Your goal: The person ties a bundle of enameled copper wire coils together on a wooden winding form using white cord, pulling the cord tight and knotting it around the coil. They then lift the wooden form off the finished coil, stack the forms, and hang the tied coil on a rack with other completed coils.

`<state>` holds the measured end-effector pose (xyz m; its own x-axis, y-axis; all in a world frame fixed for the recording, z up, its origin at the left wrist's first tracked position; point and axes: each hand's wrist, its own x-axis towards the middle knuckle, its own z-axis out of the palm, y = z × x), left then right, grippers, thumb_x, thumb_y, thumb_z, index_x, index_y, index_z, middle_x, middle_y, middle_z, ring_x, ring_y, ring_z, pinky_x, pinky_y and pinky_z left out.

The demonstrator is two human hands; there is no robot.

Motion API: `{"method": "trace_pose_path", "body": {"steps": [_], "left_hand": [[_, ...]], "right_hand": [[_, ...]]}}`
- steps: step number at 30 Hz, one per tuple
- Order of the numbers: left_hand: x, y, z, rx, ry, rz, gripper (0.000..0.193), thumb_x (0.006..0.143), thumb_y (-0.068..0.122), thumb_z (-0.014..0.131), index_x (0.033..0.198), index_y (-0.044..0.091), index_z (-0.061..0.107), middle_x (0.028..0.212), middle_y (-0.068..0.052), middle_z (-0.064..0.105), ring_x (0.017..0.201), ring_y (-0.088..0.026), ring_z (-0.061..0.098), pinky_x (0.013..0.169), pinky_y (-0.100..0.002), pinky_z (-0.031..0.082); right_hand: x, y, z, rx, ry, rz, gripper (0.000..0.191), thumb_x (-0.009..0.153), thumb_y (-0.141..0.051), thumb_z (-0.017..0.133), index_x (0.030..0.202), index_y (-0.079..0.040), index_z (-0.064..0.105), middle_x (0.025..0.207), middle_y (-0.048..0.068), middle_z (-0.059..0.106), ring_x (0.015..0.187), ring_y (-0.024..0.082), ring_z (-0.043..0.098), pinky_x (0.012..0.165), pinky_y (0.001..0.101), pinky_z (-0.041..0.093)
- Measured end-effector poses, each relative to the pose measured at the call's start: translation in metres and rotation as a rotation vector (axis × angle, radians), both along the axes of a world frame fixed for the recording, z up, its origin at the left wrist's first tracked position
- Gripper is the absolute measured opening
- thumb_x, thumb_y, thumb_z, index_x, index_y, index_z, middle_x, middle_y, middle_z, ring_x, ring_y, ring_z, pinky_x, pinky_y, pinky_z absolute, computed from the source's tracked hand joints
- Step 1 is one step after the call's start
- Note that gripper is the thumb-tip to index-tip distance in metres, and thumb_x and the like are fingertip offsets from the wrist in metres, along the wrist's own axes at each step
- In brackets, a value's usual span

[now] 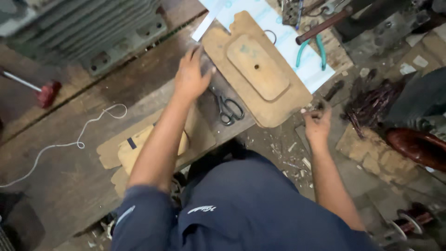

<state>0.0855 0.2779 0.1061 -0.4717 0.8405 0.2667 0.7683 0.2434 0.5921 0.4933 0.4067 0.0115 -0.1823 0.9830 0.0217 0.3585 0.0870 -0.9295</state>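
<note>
1. The left hand (191, 76) lies palm down on the worktop (69, 176), fingers spread a little. Its fingertips rest on the near end of a flat metal strip (207, 21) and at the left edge of the board (260, 69).
2. The right hand (317, 124) is curled at the board's right corner, thumb and fingers pinched on something small. What it is cannot be made out.
3. The board is brown, flat and rounded at the corners, set aslant on the worktop's far right part. A smaller rounded slab with a hole in it sits on top.
4. Black scissors (226, 108) lie on the worktop just beside the board's near edge, below the left hand and apart from it.
5. A pale blue-white sheet (278, 28) lies under the board's far side. Teal-handled pliers (310, 46) rest on its right part.
6. Brown cardboard pieces (125, 146) lie near the worktop's front edge, partly under the left forearm. One carries a small dark mark.
7. A white cord (79, 139) curls across the left part of the worktop.
8. A red-handled tool (44, 92) lies at the far left.
9. A grey ribbed metal housing (88, 28) stands at the far left corner.
</note>
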Motion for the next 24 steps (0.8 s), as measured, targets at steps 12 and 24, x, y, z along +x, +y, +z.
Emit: {"method": "trace_pose_path", "body": {"steps": [12,24], "left_hand": [[-0.033,0.072,-0.007,0.040,-0.147,0.237,0.038,0.075,0.024,0.084,0.106,0.006,0.074,0.101,-0.017,0.073,0.096,-0.034,0.070,0.087,-0.043,0.055],[0.000,-0.277,0.024,-0.212,-0.359,0.771,0.067,0.071,0.045,0.094,0.103,-0.003,0.059,0.094,-0.022,0.069,0.083,-0.037,0.068,0.078,-0.044,0.055]], "right_hand": [[-0.008,0.025,0.011,-0.172,0.229,0.079,0.049,0.090,0.006,0.064,0.137,0.002,0.049,0.086,0.005,0.065,0.070,0.011,0.061,0.059,0.0247,0.049],[-0.135,-0.043,0.086,-0.003,-0.142,0.605,0.059,0.090,-0.012,0.080,0.142,0.000,0.058,0.087,0.008,0.057,0.077,0.015,0.053,0.068,0.0289,0.045]]}}
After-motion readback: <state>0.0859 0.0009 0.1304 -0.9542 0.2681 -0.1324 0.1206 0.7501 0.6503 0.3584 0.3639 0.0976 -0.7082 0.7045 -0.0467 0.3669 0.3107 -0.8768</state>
